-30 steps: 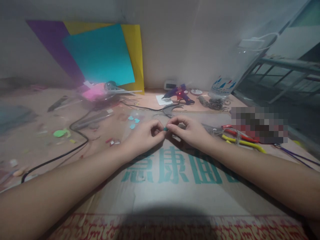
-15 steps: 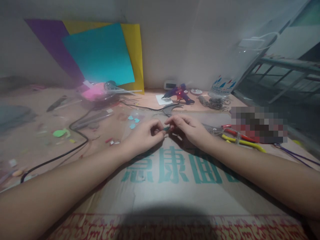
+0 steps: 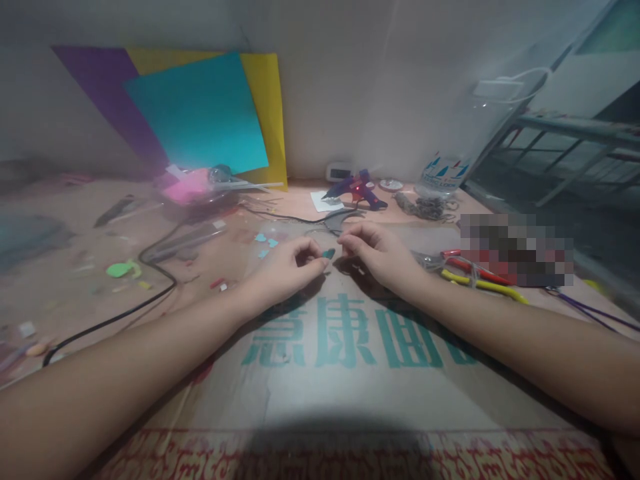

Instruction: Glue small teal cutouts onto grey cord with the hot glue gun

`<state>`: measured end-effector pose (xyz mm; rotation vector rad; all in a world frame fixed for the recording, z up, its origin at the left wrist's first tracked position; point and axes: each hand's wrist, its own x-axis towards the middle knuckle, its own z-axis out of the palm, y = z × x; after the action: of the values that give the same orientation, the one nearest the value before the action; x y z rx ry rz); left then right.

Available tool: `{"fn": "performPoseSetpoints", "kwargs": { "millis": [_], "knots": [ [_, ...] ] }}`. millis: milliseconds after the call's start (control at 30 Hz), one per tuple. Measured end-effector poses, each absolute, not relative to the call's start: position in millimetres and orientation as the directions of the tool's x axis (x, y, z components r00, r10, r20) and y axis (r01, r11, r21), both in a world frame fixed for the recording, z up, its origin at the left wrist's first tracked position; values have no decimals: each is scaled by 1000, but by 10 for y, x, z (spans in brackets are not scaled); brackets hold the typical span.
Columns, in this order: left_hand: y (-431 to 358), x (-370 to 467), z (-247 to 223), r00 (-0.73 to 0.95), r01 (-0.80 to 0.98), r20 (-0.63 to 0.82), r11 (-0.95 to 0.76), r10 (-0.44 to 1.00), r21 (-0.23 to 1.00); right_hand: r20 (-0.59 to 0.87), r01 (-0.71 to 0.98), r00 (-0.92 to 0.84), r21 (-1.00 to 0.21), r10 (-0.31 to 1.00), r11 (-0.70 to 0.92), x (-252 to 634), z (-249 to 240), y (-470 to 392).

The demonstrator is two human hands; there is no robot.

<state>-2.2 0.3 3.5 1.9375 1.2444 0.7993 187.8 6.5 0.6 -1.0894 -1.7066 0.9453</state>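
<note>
Between the thumb and index finger of my left hand (image 3: 293,267) is a small dark teal piece (image 3: 328,254), its tip poking out to the right. My right hand (image 3: 373,250) hovers just to the right of it, apart from the piece, with thumb and fingers curled together in a loose pinch. Whether anything tiny sits in that pinch is hidden. Small light blue cut pieces (image 3: 272,243) lie beyond my left hand on a clear sheet. Below both hands is a cardboard surface (image 3: 320,407) printed with green characters.
A purple glue gun (image 3: 357,189) with a red light lies at the back, its black cord (image 3: 120,309) running left. Coloured sheets (image 3: 200,120) lean on the wall. Yellow-handled pliers (image 3: 483,285) lie right, near a clear bottle (image 3: 450,153). A green piece (image 3: 119,269) lies left.
My right fingers have drawn back from the teal piece, opening a small gap between the hands. My left hand has shifted slightly left, still pinching the piece.
</note>
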Motion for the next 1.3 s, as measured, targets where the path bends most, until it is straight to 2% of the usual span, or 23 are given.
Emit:
{"fn": "performPoseSetpoints", "kwargs": {
  "millis": [167,300,700,1033,1300],
  "knots": [
    [13,-24,23,347,509,127,-300,929,807,333,256,-209,-889,920,379,1882,-19,104],
    [12,-28,13,354,506,123,-300,927,809,414,341,-181,-825,892,451,1886,-15,123],
    [15,-23,15,355,516,137,-316,925,796,463,403,-215,-760,860,510,1883,-37,110],
    [9,-29,13,363,522,131,-318,923,792,405,332,-247,-818,880,470,1901,-69,102],
    [5,-28,16,370,511,138,-325,919,796,328,174,-266,-909,907,379,1851,-30,60]
  ]
}}
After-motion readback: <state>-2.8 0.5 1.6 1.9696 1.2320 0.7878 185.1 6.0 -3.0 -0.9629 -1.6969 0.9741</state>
